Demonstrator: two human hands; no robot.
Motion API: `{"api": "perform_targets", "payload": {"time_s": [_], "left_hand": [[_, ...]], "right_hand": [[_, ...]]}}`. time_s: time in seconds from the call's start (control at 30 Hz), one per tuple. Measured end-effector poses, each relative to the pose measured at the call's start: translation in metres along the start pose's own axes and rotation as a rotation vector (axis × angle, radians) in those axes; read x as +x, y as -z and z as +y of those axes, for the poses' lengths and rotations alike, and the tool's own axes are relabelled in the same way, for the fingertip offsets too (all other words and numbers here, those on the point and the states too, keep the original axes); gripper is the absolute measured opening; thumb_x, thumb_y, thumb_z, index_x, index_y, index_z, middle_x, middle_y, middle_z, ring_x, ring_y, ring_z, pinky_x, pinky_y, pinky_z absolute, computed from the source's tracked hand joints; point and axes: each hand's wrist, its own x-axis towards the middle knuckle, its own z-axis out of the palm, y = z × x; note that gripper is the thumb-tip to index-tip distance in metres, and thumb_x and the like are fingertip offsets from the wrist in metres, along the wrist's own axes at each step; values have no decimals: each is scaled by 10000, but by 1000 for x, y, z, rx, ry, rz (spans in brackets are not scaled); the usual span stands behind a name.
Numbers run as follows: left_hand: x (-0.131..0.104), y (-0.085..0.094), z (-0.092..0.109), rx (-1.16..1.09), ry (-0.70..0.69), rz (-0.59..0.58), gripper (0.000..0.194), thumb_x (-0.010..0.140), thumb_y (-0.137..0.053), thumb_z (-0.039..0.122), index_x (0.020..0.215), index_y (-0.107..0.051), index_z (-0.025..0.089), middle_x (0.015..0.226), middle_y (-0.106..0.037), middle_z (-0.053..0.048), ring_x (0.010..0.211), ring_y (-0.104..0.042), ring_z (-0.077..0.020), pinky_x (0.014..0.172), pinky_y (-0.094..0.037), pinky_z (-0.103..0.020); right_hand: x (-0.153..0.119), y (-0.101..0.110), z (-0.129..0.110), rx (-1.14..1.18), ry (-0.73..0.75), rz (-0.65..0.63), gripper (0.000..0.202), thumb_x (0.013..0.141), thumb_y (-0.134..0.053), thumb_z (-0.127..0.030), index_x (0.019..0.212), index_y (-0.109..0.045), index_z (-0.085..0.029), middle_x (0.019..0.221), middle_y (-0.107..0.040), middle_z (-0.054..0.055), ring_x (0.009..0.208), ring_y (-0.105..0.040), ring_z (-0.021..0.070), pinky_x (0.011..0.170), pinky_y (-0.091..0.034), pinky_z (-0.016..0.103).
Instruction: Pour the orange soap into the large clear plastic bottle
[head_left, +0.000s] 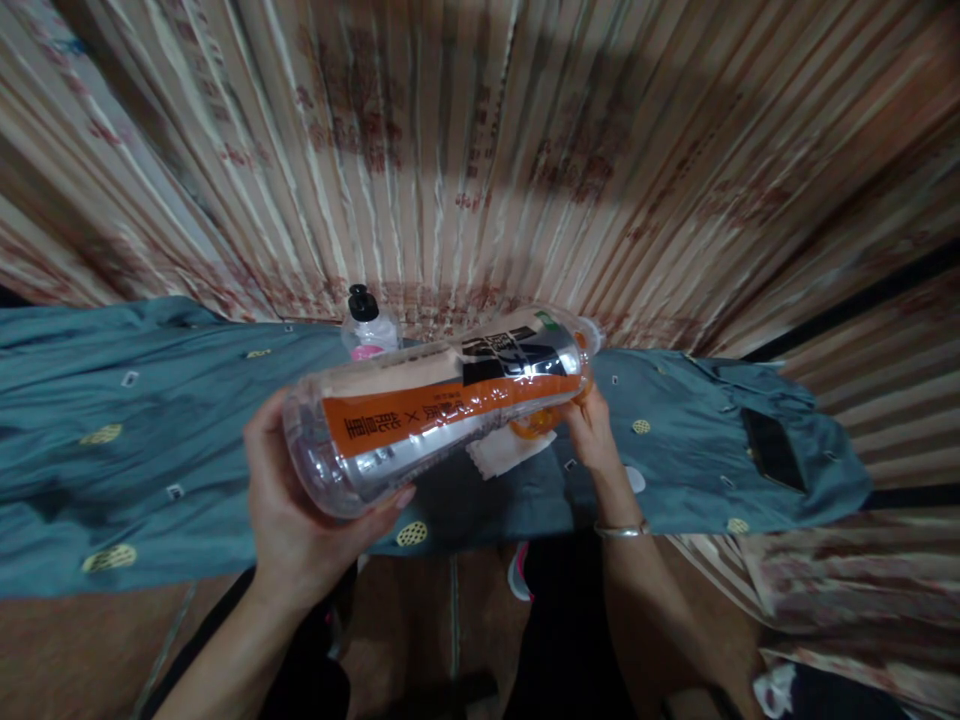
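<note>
A large clear plastic bottle (450, 400) with an orange, white and black label lies tilted in the air across the middle, its neck up and to the right. My left hand (300, 500) is wrapped round its base, the thumb along the near side. My right hand (589, 425) grips it near the neck, most of its fingers hidden behind the bottle. Just below the bottle, beside my right hand, a rounded orange see-through thing (534, 424) shows in part. Under that lies a pale piece of cloth or paper with a jagged edge (510, 452).
A narrow surface under a teal patterned cloth (187, 430) runs across the view. On it stand a clear bottle with a black top (364, 305), a dark phone (772, 450) and a small white round thing (634, 479). A pleated patterned curtain (450, 150) hangs behind.
</note>
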Motion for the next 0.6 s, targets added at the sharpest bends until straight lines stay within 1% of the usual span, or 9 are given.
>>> {"api": "perform_targets", "payload": {"time_s": [0.13, 0.27, 0.43, 0.5, 0.6], "left_hand": [[-1, 2, 1, 12, -1, -2, 1118, 579, -1020, 604, 1584, -614, 333, 1330, -717, -74, 1169, -739, -311, 942, -676, -490], [-2, 2, -1, 13, -8, 9, 1138, 532, -1042, 589, 1561, -634, 321, 1330, -726, -74, 1162, -746, -308, 930, -681, -483], [-2, 0, -1, 1, 42, 36, 1135, 446, -1053, 548, 1488, -666, 317, 1317, -739, -65, 1152, -756, -320, 931, -691, -513], [-2, 0, -1, -6, 54, 36, 1116, 457, -1049, 567, 1476, -667, 316, 1315, -739, -64, 1158, -755, -322, 942, -688, -519], [-1, 1, 0, 13, 31, 9, 1092, 540, -1025, 617, 1517, -644, 313, 1321, -729, -69, 1168, -750, -318, 944, -682, -511]], "right_hand": [[0, 0, -2, 19, -9, -2, 604, 992, -603, -787, 1300, -705, -277, 1306, -785, 118, 1235, -710, 393, 1115, -564, 578], [1, 0, -2, 13, -11, 11, 627, 978, -603, -815, 1290, -708, -282, 1248, -803, 101, 1181, -728, 374, 1078, -585, 553], [1, 0, -1, 10, 6, 18, 606, 987, -601, -812, 1268, -714, -287, 1243, -811, 94, 1172, -739, 364, 1068, -596, 543], [1, 0, -1, 9, 5, 18, 613, 993, -585, -821, 1262, -715, -286, 1258, -811, 104, 1188, -740, 374, 1077, -593, 554], [1, 0, 0, 18, -2, 18, 642, 988, -573, -842, 1257, -713, -277, 1311, -803, 128, 1239, -732, 398, 1124, -570, 588]]}}
